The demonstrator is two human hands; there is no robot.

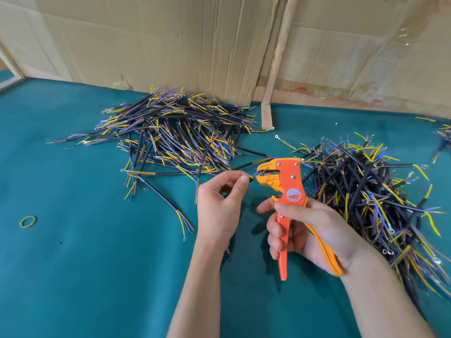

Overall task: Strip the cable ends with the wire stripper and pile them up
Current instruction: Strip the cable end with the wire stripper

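Cardboard sheets (170, 40) stand as a wall along the far edge of a desk (73, 264) covered in green felt. On it lie two heaps of short black cables with yellow, blue and purple cores: a left pile (175, 132) toward the back and a right pile (371, 191) beside the person's right arm. A small green rubber band (28, 221) lies alone at the near left.

The right hand (314, 237) holds the orange wire stripper (290, 191) upright, fingers curled round both handles, its head pointing left. The handles look only partly squeezed. The left hand (219, 203), wrist bent and palm turned inward, pinches the cable in hand (251, 178) between thumb and forefinger close to its end, feeding the thin cores into the stripper's mouth. The rest of that cable is hidden under the hand.

To strip cleanly, the cores should probably sit square and fully inside the mouth before the squeeze, with the pinch kept firm and close so the wire cannot slip. A steady full squeeze, rather than a pull, should spare the copper strands.
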